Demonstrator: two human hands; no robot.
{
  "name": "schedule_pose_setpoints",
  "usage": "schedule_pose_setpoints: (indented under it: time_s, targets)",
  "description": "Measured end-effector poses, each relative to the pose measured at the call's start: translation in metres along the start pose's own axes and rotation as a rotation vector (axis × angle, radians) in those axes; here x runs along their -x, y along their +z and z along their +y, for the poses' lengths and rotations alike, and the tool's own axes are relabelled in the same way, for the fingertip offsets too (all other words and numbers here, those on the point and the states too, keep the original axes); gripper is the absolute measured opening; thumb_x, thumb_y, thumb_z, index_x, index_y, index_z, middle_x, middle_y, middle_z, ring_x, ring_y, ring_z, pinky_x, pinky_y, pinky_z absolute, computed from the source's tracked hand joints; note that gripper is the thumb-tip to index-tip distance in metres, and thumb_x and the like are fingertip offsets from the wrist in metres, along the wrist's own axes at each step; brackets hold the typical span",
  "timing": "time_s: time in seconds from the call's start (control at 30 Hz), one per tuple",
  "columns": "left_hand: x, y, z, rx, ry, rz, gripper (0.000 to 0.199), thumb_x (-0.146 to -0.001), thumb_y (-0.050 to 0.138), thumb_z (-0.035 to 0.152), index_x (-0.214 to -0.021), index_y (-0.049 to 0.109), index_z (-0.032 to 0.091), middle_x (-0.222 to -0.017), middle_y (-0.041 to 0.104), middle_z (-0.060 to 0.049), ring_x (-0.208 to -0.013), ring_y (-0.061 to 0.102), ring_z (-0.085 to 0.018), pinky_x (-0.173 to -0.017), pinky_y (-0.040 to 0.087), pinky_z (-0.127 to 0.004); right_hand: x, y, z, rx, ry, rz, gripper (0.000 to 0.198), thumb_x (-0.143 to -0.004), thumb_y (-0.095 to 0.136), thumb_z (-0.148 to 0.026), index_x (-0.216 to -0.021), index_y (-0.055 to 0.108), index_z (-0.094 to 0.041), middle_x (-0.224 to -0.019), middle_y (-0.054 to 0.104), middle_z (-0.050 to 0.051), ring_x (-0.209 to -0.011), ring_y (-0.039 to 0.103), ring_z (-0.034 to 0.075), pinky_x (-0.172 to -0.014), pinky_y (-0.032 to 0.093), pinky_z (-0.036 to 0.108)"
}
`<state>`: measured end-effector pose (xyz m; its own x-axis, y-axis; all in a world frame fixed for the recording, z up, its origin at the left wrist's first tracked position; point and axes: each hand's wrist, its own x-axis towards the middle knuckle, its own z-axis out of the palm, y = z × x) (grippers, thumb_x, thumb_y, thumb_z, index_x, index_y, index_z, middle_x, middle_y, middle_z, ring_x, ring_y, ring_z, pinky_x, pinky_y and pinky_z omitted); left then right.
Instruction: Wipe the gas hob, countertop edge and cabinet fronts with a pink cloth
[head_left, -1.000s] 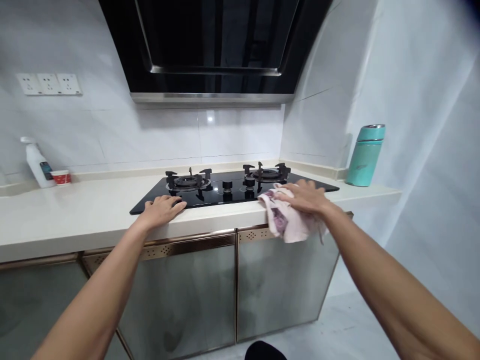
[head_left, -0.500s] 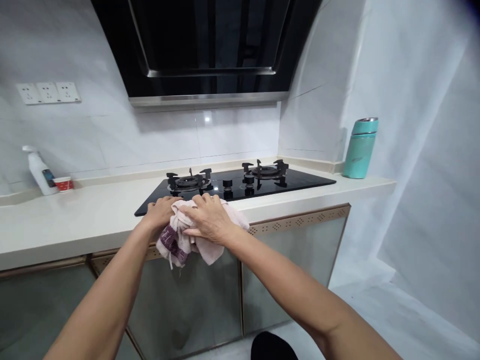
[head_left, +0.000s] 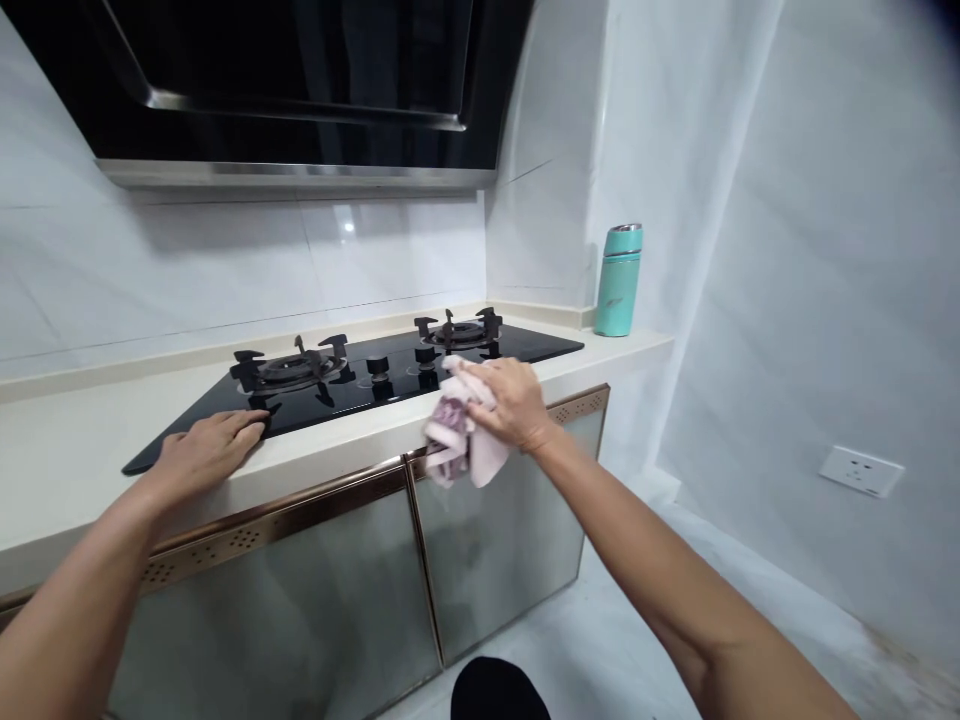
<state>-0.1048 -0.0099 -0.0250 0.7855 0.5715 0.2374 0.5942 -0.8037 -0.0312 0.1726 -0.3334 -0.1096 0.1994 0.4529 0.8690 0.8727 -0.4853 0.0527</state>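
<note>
My right hand [head_left: 514, 402] grips a pale pink towel [head_left: 457, 440] with a purple patch, at the front edge of the counter. Part of the towel hangs down over the counter's edge, in front of the cabinet. My left hand [head_left: 214, 448] lies flat with fingers stretched out, across the front left edge of the black glass gas stove [head_left: 337, 404]. Nothing is held in it. Two burners with black pan supports stand on the stove, and two black knobs [head_left: 378, 368] sit between them.
A turquoise flask [head_left: 619, 282] stands upright at the counter's right end. Above the stove hangs a black range hood [head_left: 300, 80]. Below the white counter [head_left: 67, 420] are cabinet doors [head_left: 300, 600] with bronze frames. A wall socket [head_left: 861, 471] is low on the right wall.
My right hand has carried the towel rightward along the counter's front edge, away from my left hand. My left hand remains by the stove's left corner. The view has turned right.
</note>
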Motion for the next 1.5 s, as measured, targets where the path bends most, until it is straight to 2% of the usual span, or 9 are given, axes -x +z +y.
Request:
schedule_pose_setpoints:
  time_s: [0.23, 0.33, 0.43, 0.53, 0.67, 0.87, 1.1, 1.3, 1.5]
  targets:
    - [-0.004, 0.003, -0.006, 0.000, 0.016, 0.024, 0.069, -0.095, 0.011, 0.053, -0.147, 0.049, 0.029, -0.156, 0.047, -0.004, -0.144, 0.040, -0.030, -0.113, 0.033, -0.058, 0.029, -0.032, 0.130, 0.150, 0.480, 0.031, 0.049, -0.094, 0.042, -0.046, -0.129, 0.065, -0.021, -0.120, 0.064, 0.015, -0.111, 0.050, 0.033, -0.095, 0.036, 0.049]
    - [-0.001, 0.000, -0.001, -0.015, 0.009, 0.005, 0.069, -0.095, 0.011, 0.052, -0.148, 0.048, 0.027, -0.156, 0.046, -0.005, -0.144, 0.039, -0.031, -0.113, 0.033, -0.059, 0.035, -0.038, 0.149, 0.154, 0.570, 0.024, 0.050, -0.094, 0.038, -0.045, -0.136, 0.060, -0.027, -0.129, 0.061, 0.013, -0.120, 0.047, 0.035, -0.100, 0.037, 0.052]
    - [0.002, -0.003, 0.005, -0.008, 0.004, 0.006, 0.067, -0.094, 0.013, 0.049, -0.147, 0.049, 0.026, -0.156, 0.046, -0.006, -0.144, 0.039, -0.031, -0.113, 0.032, -0.061, 0.038, -0.034, 0.143, 0.173, 0.636, 0.063, 0.054, -0.094, 0.036, -0.045, -0.140, 0.055, -0.025, -0.134, 0.057, 0.014, -0.128, 0.044, 0.036, -0.106, 0.035, 0.052]
    - [0.004, -0.004, 0.009, 0.003, 0.001, 0.004, 0.066, -0.093, 0.017, 0.049, -0.146, 0.051, 0.028, -0.154, 0.048, -0.006, -0.144, 0.039, -0.033, -0.113, 0.033, -0.060, 0.038, -0.025, 0.114, 0.188, 0.696, 0.162, 0.059, -0.096, 0.031, -0.048, -0.141, 0.054, -0.018, -0.136, 0.052, 0.019, -0.132, 0.040, 0.036, -0.108, 0.034, 0.052]
    - [0.006, -0.002, 0.008, 0.011, 0.005, 0.023, 0.064, -0.092, 0.021, 0.050, -0.144, 0.053, 0.032, -0.152, 0.051, -0.006, -0.142, 0.042, -0.034, -0.112, 0.035, -0.060, 0.033, -0.009, 0.049, 0.176, 0.698, 0.180, 0.061, -0.094, 0.031, -0.052, -0.135, 0.058, -0.016, -0.135, 0.050, 0.020, -0.128, 0.041, 0.038, -0.105, 0.034, 0.054]
    - [0.010, 0.001, 0.006, 0.036, 0.021, 0.040, 0.061, -0.094, 0.022, 0.047, -0.143, 0.054, 0.031, -0.151, 0.052, -0.007, -0.140, 0.044, -0.033, -0.111, 0.035, -0.059, 0.009, 0.012, -0.077, 0.040, 0.401, 0.091, 0.053, -0.092, 0.040, -0.055, -0.127, 0.066, -0.023, -0.128, 0.057, 0.016, -0.118, 0.046, 0.037, -0.099, 0.031, 0.057]
    - [0.013, 0.003, 0.007, 0.062, 0.042, 0.048, 0.058, -0.097, 0.021, 0.047, -0.142, 0.054, 0.030, -0.151, 0.051, -0.008, -0.139, 0.044, -0.032, -0.110, 0.035, -0.060, -0.040, 0.003, -0.196, -0.126, 0.033, -0.096, 0.043, -0.096, 0.043, -0.051, -0.125, 0.065, -0.029, -0.110, 0.062, 0.011, -0.103, 0.049, 0.030, -0.091, 0.032, 0.049]
    - [0.020, 0.002, 0.002, 0.007, 0.102, 0.055, 0.053, -0.098, 0.028, 0.046, -0.143, 0.051, 0.030, -0.146, 0.054, -0.010, -0.134, 0.049, -0.031, -0.105, 0.041, -0.054, -0.095, 0.009, -0.228, -0.118, -0.127, -0.336, 0.042, -0.099, 0.035, -0.047, -0.116, 0.065, -0.022, -0.114, 0.063, 0.014, -0.102, 0.055, 0.030, -0.091, 0.036, 0.050]
    - [0.018, 0.004, 0.004, 0.027, 0.065, 0.076, 0.051, -0.101, 0.019, 0.043, -0.128, 0.059, 0.025, -0.135, 0.061, -0.014, -0.128, 0.054, -0.033, -0.103, 0.042, -0.056, -0.132, 0.040, -0.222, -0.108, -0.018, -0.456, 0.042, -0.100, 0.034, -0.045, -0.124, 0.060, -0.020, -0.126, 0.060, 0.016, -0.114, 0.055, 0.032, -0.094, 0.038, 0.050]
